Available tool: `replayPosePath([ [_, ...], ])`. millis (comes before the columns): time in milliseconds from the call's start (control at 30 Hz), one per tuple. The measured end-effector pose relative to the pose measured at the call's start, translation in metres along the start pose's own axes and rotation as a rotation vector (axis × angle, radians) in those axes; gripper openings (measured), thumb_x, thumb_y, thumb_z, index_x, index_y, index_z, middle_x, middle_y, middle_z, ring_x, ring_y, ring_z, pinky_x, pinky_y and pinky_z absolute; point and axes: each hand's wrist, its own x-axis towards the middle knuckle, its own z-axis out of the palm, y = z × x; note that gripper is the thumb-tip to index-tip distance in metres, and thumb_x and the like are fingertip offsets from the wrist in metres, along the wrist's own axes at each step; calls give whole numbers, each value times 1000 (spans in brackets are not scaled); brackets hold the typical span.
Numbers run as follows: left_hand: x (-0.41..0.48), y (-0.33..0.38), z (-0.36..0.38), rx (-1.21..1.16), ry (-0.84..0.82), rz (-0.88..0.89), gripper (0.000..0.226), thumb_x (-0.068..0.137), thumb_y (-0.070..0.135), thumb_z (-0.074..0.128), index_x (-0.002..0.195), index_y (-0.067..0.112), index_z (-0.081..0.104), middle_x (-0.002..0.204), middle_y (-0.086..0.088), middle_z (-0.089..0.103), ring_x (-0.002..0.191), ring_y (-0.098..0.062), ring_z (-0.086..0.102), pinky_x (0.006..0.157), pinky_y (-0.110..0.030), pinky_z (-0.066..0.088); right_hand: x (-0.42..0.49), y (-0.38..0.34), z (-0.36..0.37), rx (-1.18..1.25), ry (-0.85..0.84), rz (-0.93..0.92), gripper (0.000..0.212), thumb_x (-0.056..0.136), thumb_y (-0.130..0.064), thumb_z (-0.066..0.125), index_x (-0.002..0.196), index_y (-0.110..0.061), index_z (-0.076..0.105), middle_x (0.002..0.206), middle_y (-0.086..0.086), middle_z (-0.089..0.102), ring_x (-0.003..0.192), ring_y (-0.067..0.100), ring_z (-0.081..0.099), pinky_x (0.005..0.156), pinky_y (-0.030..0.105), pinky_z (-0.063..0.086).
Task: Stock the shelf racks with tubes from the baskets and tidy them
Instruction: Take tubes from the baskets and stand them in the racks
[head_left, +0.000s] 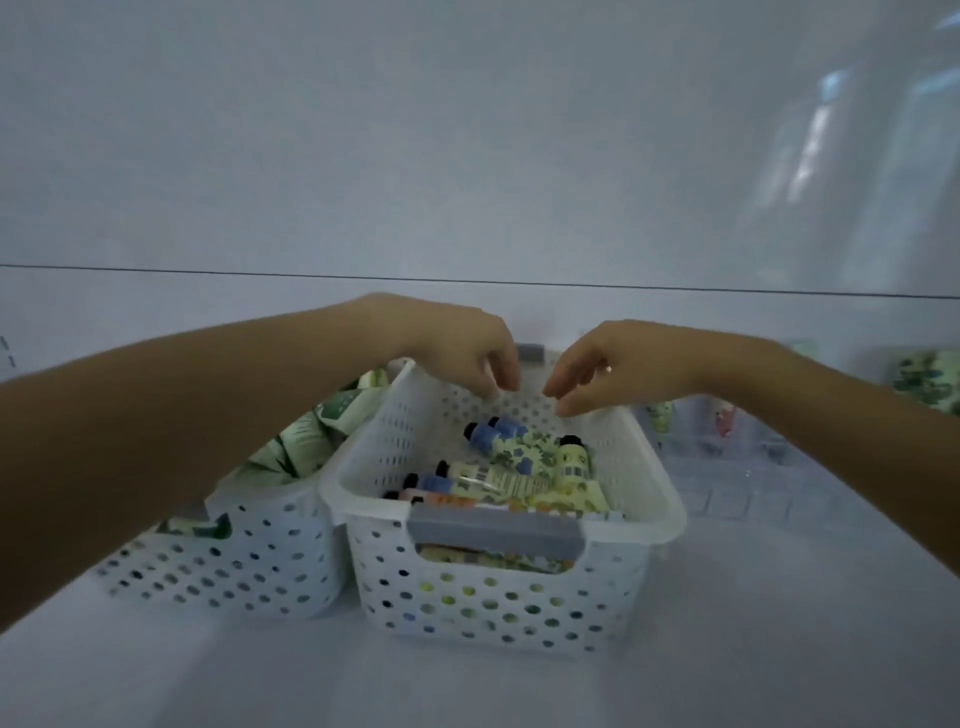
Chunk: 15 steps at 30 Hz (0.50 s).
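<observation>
A white perforated basket with grey handles stands in the middle of the white surface. Several patterned tubes with dark caps lie inside it. A second white basket to its left holds green patterned tubes. My left hand hovers over the far rim of the middle basket, fingers hanging loosely curled and holding nothing. My right hand hangs beside it, fingers relaxed and pointing down toward the tubes, also empty. The fingertips of both hands are a short gap apart.
A clear plastic rack stands at the right behind the basket, with a few tubes upright in it. More green patterned tubes show at the far right. A white wall rises behind.
</observation>
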Motion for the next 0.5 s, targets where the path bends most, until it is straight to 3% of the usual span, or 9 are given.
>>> replayPosePath([
  [100,17,0,19,52,-147,60,30,89,22,59,118,19,60,120,6,62,87,-1,52,77,-14,39,6,-6,-5,-60,-173,81,26,79,-42,67,104,-36,66,98,-24,63,96,-1,56,76,15,37],
  [267,29,-7,34,-43,-183,71,26,81,34,68,101,23,56,84,17,53,70,0,49,58,-14,36,23,-21,-6,-267,-469,134,38,80,-32,70,116,-40,60,106,-21,60,89,-3,49,67,7,30],
  [367,31,-10,36,-66,-238,62,30,79,35,70,102,23,54,89,12,52,76,-5,49,65,-19,38,28,-23,-4,-276,-557,131,30,80,-30,70,106,-44,63,107,-22,57,80,-10,46,67,7,30],
  [500,30,-7,34,-1,-303,68,38,83,35,65,114,15,56,98,6,52,84,-12,49,66,-20,37,28,-24,-3,-293,-606,119,21,77,-37,71,88,-51,59,112,-24,57,89,-6,47,80,17,35],
])
